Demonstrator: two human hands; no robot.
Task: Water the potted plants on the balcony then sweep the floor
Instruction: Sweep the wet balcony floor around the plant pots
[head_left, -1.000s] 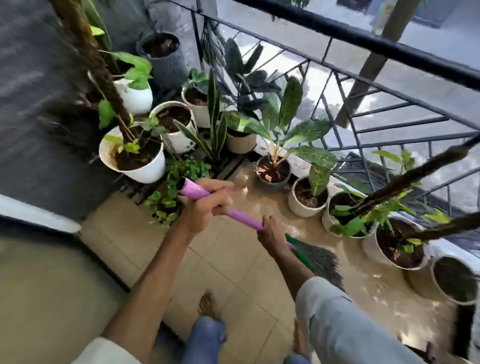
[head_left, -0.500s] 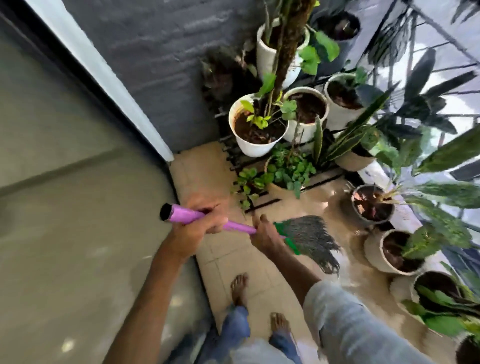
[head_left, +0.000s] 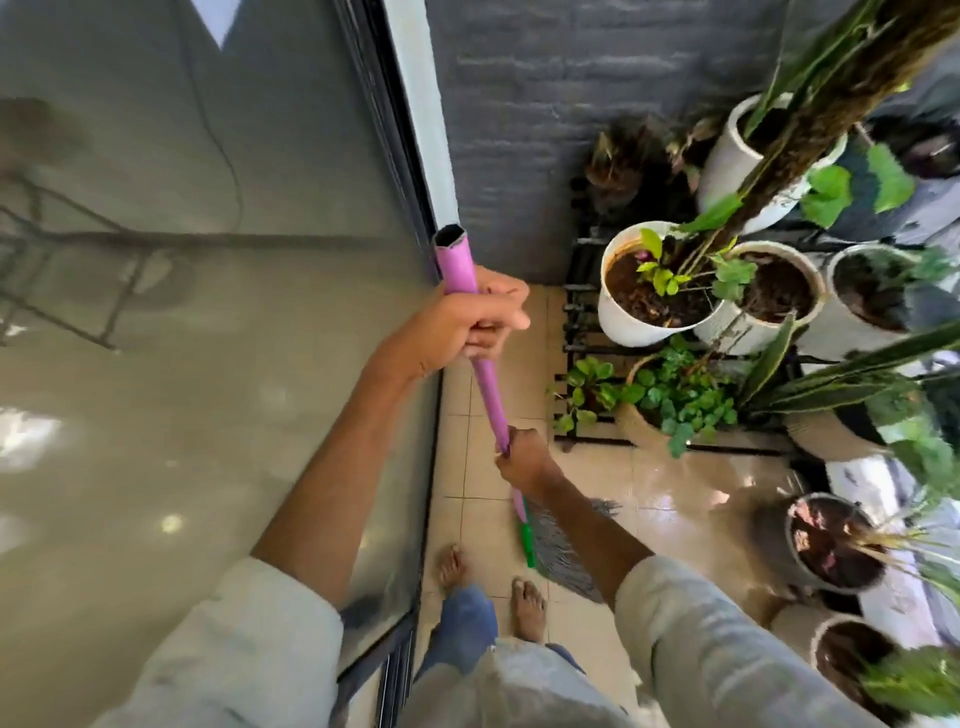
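A broom with a purple handle, a green neck and grey bristles stands almost upright over the beige tiled floor. My left hand grips the handle near its top end. Lower down, my right hand holds the handle just above the green neck. The bristles rest on the tiles beside my bare feet. Several potted plants stand to the right, among them a white pot with dark wet soil and a low leafy green plant.
A sliding glass door with a dark frame runs along my left. A dark grey wall closes the far end. The tiles to the right shine wet. A black slatted stand carries the pots. More pots line the right side.
The view has swung left from the railing toward the glass door. The broom has turned from nearly level to almost upright, and its bristles have come back close to my feet.
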